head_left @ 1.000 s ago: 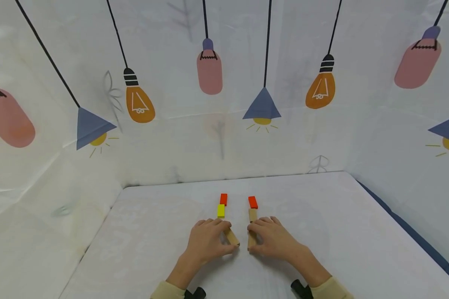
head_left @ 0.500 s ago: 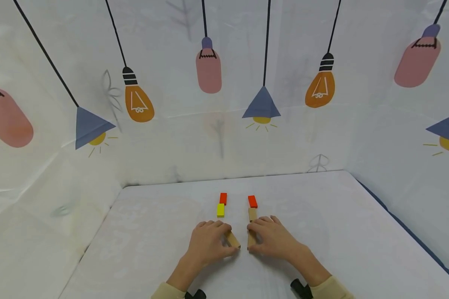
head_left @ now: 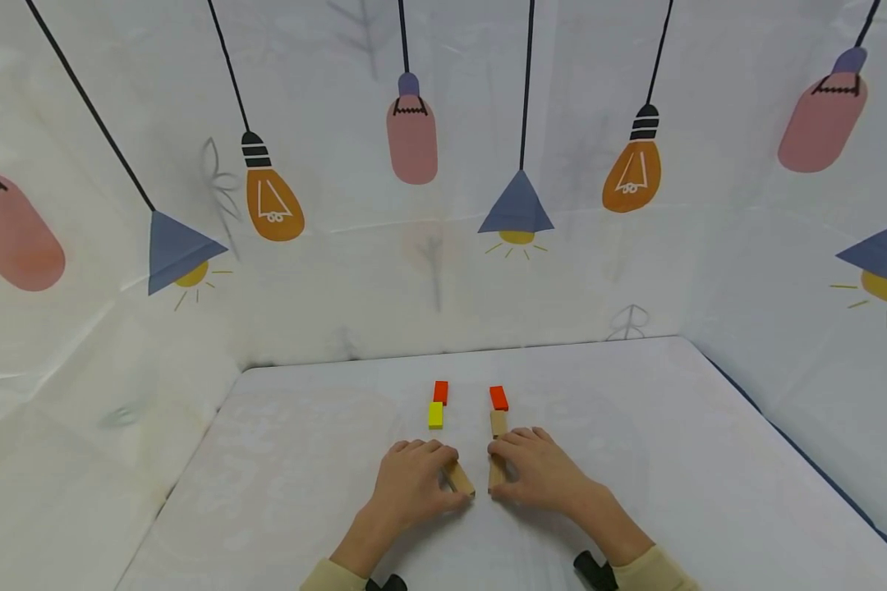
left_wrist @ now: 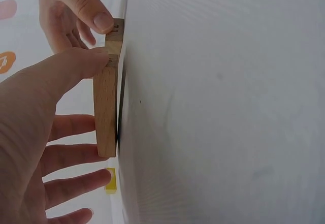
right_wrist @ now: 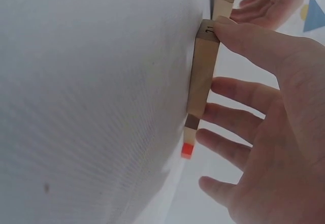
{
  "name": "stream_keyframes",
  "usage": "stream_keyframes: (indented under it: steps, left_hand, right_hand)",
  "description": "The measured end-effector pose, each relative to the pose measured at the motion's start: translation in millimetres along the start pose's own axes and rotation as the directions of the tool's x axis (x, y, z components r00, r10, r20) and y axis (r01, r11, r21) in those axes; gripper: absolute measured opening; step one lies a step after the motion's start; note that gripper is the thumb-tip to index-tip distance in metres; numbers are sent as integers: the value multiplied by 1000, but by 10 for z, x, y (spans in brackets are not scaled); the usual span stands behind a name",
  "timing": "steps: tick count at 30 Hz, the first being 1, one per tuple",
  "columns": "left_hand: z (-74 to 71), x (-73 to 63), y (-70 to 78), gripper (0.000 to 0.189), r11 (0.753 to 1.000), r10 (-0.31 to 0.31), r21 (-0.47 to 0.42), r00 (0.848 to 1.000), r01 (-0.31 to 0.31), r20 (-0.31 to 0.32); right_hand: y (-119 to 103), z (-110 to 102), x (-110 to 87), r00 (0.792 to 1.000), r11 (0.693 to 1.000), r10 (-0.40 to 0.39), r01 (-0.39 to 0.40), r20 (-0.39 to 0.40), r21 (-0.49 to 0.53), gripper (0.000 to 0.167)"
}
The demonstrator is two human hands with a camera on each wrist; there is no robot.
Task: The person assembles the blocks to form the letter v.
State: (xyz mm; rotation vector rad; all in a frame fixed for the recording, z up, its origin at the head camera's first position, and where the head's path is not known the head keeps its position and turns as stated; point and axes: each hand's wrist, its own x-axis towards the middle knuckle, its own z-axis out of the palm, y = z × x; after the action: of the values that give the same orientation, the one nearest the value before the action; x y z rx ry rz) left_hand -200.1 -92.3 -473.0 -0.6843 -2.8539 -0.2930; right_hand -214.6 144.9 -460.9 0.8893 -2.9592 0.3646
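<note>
In the head view my left hand (head_left: 410, 483) pinches a plain wooden block (head_left: 459, 478) by its ends, thumb at the near end. The block lies slanted on the white table, its near end toward the right. My right hand (head_left: 538, 469) grips a second wooden block (head_left: 496, 474) likewise, and this one points nearly straight away from me. Dark printed marks show on the near end of the left block (left_wrist: 105, 112) in the left wrist view, and on the right block (right_wrist: 204, 71) in the right wrist view. A narrow gap separates the two.
Beyond my left hand a yellow block (head_left: 435, 415) touches a red block (head_left: 440, 392). Past my right hand, another wooden block (head_left: 498, 423) stands in line with a second red block (head_left: 498, 398). A lamp-patterned sheet (head_left: 340, 287) hangs behind the white table (head_left: 303, 427).
My left hand has drawn slightly toward me with its wooden block, widening the space to the yellow block. The right hand and its block stay practically still.
</note>
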Motion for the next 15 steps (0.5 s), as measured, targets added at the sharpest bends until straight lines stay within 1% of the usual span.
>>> stream_keyframes:
  steps: [10,15]
  left_hand:
    - [3,-8,13,53,1000,-14,8,1000,14,3]
    - [7,-3,17,54,1000,-30,8,999,29,18]
  right_hand:
    - [-16,-17,-9,1000,1000,5,-5,-1,-1,53]
    - [-21,-27,-9,1000,1000,12,-12,7,6,53]
